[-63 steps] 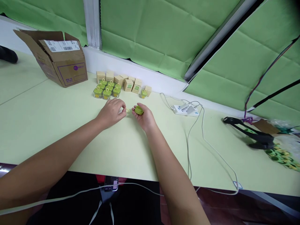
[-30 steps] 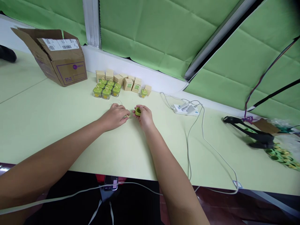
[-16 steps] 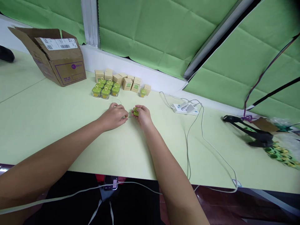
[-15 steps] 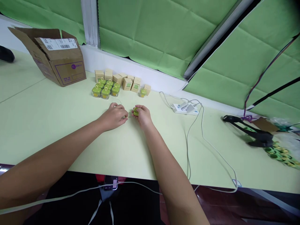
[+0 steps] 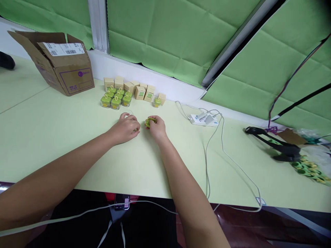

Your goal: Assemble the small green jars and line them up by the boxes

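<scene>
My right hand (image 5: 157, 127) grips a small green lid (image 5: 150, 121), its hollow side partly showing, with the thumb at its inside. To its left, my left hand (image 5: 126, 127) is curled over the table, fingers pinched together; a clear thing shows under the knuckles, and what the fingertips hold is too small to name. Behind my left hand stands a cluster of several clear jars with green lids (image 5: 116, 102) and loop handles. One more green-lidded jar (image 5: 157, 102) stands apart, before a small box.
Several small beige boxes (image 5: 140, 93) line the back of the pale table (image 5: 134, 168). An open carton (image 5: 74, 75) stands back left. A power strip (image 5: 203, 120) with trailing cables lies right. Farther right are a black stand (image 5: 281, 148) and green-yellow pieces (image 5: 309, 170).
The green lid in my right hand has turned so that its hollow side shows more. My right fingers have shifted around it. My left hand has barely moved.
</scene>
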A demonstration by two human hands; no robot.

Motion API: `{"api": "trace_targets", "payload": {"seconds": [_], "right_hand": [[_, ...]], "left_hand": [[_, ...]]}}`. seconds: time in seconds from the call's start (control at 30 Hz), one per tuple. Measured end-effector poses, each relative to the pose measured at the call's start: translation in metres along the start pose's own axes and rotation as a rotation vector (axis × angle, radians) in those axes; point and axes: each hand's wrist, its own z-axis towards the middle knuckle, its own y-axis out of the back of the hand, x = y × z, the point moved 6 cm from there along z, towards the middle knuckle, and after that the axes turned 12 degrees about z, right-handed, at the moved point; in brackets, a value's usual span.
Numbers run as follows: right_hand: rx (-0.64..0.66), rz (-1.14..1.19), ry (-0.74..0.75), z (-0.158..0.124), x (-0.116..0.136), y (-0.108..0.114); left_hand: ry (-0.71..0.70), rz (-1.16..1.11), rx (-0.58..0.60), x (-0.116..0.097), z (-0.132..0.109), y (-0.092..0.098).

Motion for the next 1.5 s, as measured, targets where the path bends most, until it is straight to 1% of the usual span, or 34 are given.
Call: {"api": "trace_targets", "payload": {"seconds": [0.1, 0.17, 0.27, 0.37, 0.43, 0.57, 0.63, 0.87, 1.07, 1.2, 1.27, 1.37, 1.5], "right_hand": [[0.005, -0.195, 0.063, -0.001, 0.004, 0.003], [0.011, -0.299, 0.080, -0.003, 0.007, 0.003], [0.046, -0.397, 0.076, -0.008, 0.011, 0.001], [0.084, -0.447, 0.087, -0.011, 0.014, -0.001], [0.097, -0.456, 0.096, -0.011, 0.015, -0.002], [0.123, -0.478, 0.115, -0.010, 0.014, -0.004], [0.138, -0.504, 0.117, -0.010, 0.012, -0.005], [0.153, -0.625, 0.176, -0.011, 0.012, -0.007], [0.152, -0.665, 0.206, -0.012, 0.013, -0.006], [0.149, -0.687, 0.212, -0.012, 0.012, -0.006], [0.143, -0.695, 0.215, -0.012, 0.012, -0.006], [0.139, -0.709, 0.220, -0.011, 0.013, -0.006], [0.143, -0.727, 0.227, -0.011, 0.013, -0.006]], "left_hand": [[0.012, 0.006, 0.007, 0.001, 0.000, -0.001], [0.004, 0.014, 0.012, 0.001, 0.000, -0.003], [-0.011, 0.023, 0.022, 0.001, -0.001, -0.005], [-0.003, 0.036, 0.020, 0.001, -0.002, -0.003], [0.004, 0.036, -0.015, 0.002, -0.002, 0.002], [0.048, 0.007, -0.162, 0.007, -0.003, 0.018], [0.090, -0.003, -0.209, 0.010, -0.003, 0.023], [0.176, -0.080, -0.210, 0.010, -0.002, 0.028], [0.323, -0.125, -0.309, 0.016, -0.006, 0.034], [0.382, -0.160, -0.353, 0.017, -0.009, 0.036], [0.376, -0.199, -0.354, 0.015, -0.009, 0.036], [0.330, -0.262, -0.318, 0.010, -0.008, 0.030], [0.253, -0.225, -0.256, 0.006, -0.007, 0.024]]}}
